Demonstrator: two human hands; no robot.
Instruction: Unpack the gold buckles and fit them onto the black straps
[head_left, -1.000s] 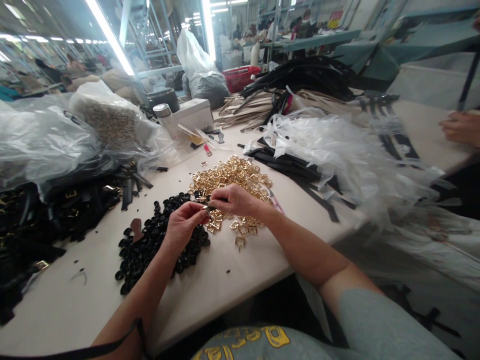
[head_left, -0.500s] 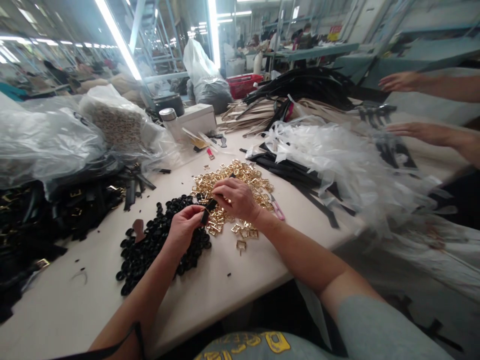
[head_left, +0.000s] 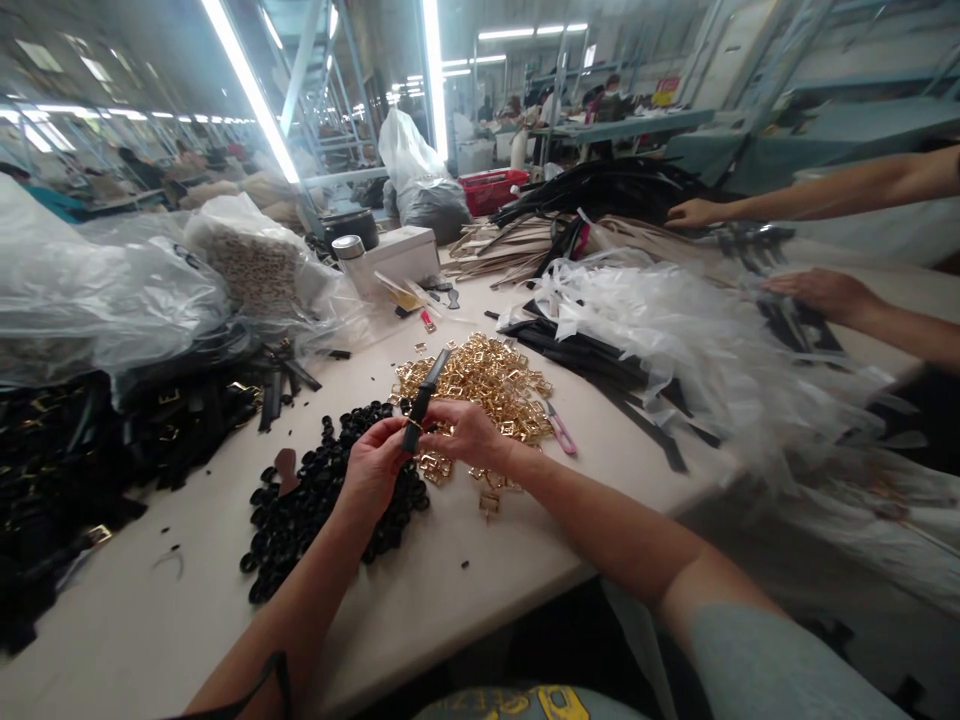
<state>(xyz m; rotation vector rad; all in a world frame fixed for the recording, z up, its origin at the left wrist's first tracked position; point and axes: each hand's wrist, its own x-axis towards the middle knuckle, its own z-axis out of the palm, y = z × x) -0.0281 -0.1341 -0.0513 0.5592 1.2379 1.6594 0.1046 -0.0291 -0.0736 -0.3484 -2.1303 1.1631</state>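
Between my hands a short black strap (head_left: 426, 393) points up and away, with a gold buckle partly visible near its lower end. My left hand (head_left: 377, 462) pinches that lower end between thumb and fingers. From the right, my right hand (head_left: 466, 436) closes its fingers on the strap close to the buckle. Just behind them spreads a heap of gold buckles (head_left: 491, 370). Below and to the left lies a pile of small black loops (head_left: 315, 500), partly covered by my left forearm.
Pink-handled snips (head_left: 562, 436) lie right of the buckles. White plastic wrapping (head_left: 652, 300) and black straps fill the right side. A co-worker's hands (head_left: 821, 292) reach in there. Finished-looking black straps with buckles (head_left: 172, 420) are heaped at left. A steel-lidded bottle (head_left: 349, 258) stands behind.
My right hand has slid down the strap towards the buckle, uncovering its upper part. The strap stands steeper. The co-worker's upper hand has reached further left over the dark straps.
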